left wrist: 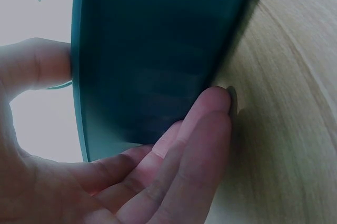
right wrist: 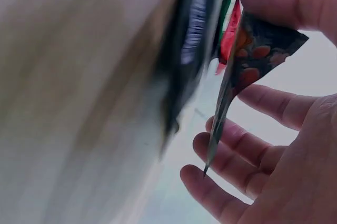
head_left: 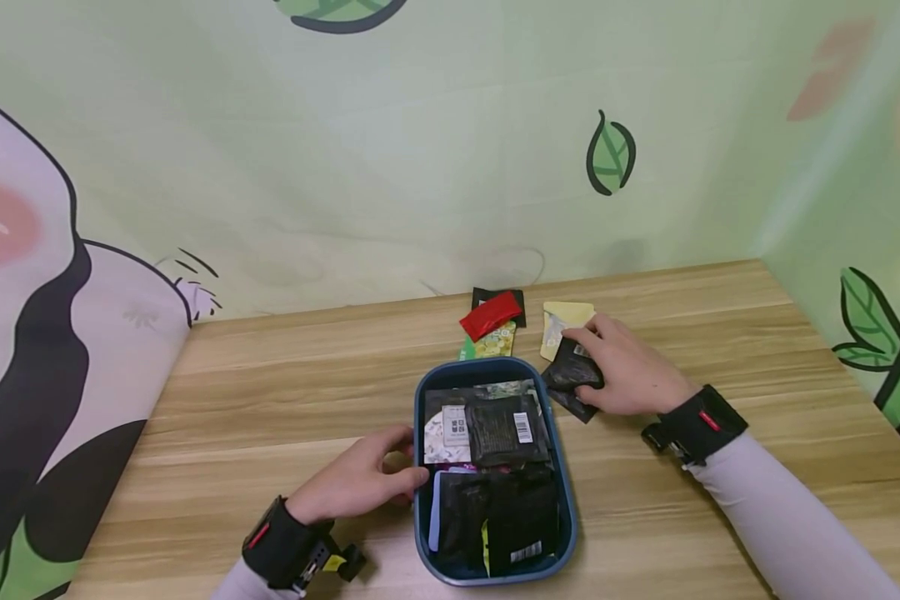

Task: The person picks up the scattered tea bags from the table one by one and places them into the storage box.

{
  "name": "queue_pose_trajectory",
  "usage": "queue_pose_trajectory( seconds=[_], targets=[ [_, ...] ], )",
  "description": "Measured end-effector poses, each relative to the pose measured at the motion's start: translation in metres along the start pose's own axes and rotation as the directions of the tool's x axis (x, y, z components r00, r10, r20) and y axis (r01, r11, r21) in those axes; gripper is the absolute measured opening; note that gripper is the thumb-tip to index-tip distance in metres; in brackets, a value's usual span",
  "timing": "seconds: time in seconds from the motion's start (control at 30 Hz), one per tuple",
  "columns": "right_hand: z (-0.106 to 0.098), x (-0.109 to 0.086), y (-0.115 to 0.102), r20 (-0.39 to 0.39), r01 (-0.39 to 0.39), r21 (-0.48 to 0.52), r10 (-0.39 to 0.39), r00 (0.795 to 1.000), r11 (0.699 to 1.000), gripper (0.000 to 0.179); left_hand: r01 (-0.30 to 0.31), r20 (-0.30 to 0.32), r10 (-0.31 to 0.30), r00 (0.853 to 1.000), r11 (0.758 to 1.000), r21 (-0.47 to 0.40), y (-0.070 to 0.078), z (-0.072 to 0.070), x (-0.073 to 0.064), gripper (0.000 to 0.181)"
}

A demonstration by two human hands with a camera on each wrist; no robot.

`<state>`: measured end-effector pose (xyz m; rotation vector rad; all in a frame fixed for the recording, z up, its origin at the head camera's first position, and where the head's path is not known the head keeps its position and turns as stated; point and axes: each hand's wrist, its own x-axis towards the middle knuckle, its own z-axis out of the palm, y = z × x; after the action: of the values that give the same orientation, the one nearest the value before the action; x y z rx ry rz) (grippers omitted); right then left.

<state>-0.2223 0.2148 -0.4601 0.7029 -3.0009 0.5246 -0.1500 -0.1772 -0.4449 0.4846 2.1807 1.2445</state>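
Observation:
My left hand [head_left: 360, 475] holds the left wall of a dark blue bin [head_left: 570, 525], its thumb over the rim and its fingers against the outside. In the left wrist view the fingertips [left wrist: 213, 100] lie low on the wall, beside the wooden tabletop. To the right of the bin, my right hand [head_left: 633, 367] grips a small black packet [head_left: 573, 367] between thumb and fingers. Seen from the right wrist, this packet [right wrist: 250, 56] is bent and bears orange-red print. Another dark packet [head_left: 579, 407] lies under it, and a pale yellow packet [head_left: 567, 314] is just behind.
Several flat packets, mostly black, fill the bin, among them one with a white barcode label [head_left: 506, 429]. Behind the bin, a red packet [head_left: 491, 315] overlaps a green-yellow one [head_left: 495, 342] and a black one [head_left: 519, 304]. A printed cloth wall [head_left: 420, 167] borders the table's back.

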Motion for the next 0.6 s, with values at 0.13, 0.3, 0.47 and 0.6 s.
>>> queue_pose_trajectory(
  seconds=[0.13, 0.3, 0.47, 0.6],
  targets=[
    [-0.006, -0.002, -0.002, -0.011, 0.020, 0.050, -0.020, 1.000, 0.999, 0.082, 0.001, 0.001, -0.001, 1.000, 1.000, -0.005, -0.001, 0.000, 0.000, 0.052],
    [-0.018, -0.005, -0.005, -0.048, 0.044, 0.114, -0.038, 0.998, 0.992, 0.080, 0.005, 0.000, -0.005, 1.000, 1.000, -0.005, -0.002, 0.001, 0.000, 0.053],
    [-0.030, -0.008, -0.012, -0.091, 0.103, 0.138, -0.091, 0.992, 0.985, 0.081, 0.004, 0.001, -0.004, 1.000, 1.000, -0.013, -0.003, 0.000, 0.001, 0.054],
    [-0.033, -0.010, -0.026, -0.102, 0.172, 0.158, -0.157, 0.982, 0.972, 0.082, 0.006, 0.001, -0.006, 1.000, 1.000, -0.015, -0.003, 0.001, 0.001, 0.054]
  ],
)
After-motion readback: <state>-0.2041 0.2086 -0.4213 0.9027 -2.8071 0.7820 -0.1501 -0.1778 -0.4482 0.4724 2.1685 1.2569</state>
